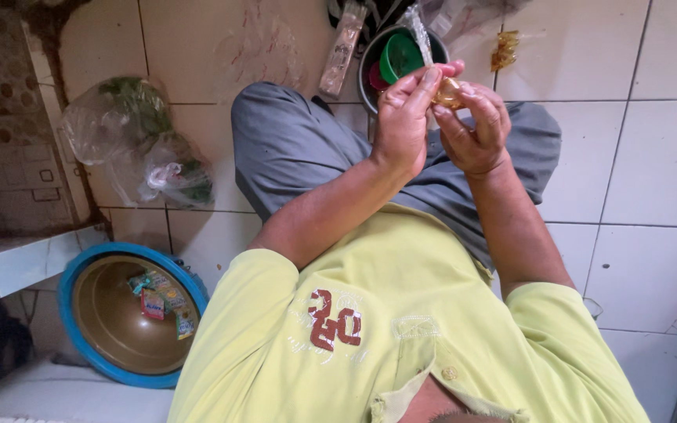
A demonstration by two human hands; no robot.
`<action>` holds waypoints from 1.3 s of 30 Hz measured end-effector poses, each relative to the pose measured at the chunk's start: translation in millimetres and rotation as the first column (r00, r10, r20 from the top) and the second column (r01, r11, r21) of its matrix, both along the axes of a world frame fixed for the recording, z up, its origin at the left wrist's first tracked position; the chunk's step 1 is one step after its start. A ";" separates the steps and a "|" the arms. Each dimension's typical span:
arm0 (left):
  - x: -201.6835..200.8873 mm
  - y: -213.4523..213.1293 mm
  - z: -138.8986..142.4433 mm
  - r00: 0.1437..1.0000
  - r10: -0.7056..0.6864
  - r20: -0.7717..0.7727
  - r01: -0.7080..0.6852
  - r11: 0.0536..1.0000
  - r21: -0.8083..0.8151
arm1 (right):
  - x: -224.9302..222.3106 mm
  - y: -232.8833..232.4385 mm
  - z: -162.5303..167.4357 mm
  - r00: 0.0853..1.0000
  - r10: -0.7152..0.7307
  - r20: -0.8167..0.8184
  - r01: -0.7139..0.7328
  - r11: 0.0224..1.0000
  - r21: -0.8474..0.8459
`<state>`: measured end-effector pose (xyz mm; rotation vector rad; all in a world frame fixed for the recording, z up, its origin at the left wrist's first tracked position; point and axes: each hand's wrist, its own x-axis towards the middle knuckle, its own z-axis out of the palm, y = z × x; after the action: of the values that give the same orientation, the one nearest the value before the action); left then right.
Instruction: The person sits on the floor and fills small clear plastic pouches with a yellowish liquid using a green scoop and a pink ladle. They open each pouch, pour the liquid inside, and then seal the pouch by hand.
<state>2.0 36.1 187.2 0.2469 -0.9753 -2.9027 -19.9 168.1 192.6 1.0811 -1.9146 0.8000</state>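
Observation:
I sit on a white tiled floor (652, 164) in a yellow-green shirt and grey shorts. Both hands are raised together over my knees. My left hand (403, 121) and my right hand (477, 129) pinch a small clear plastic packet with amber filling (449, 94) between their fingertips. A clear plastic strip (418, 31) runs up from the packet over a metal bowl (367, 66) just beyond my hands. The bowl holds a green lid (398, 56) and something red.
Another amber packet (505, 48) lies on the tiles at the far right. A long clear packet (342, 48) lies left of the bowl. Plastic bags of greens (136, 139) sit at the left. A blue-rimmed basin (95, 270) with small sachets stands by a low tiled ledge (17, 262).

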 end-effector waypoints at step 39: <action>32.8 -58.8 -34.4 0.996 0.078 -0.047 -0.090 0.903 -0.420 | 52.2 -43.2 4.4 0.565 0.235 0.791 -0.044 0.966 -0.256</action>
<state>34.8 -22.8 152.8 0.2094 -1.5086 -2.5244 32.3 124.9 196.9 0.7727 -2.4098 1.8084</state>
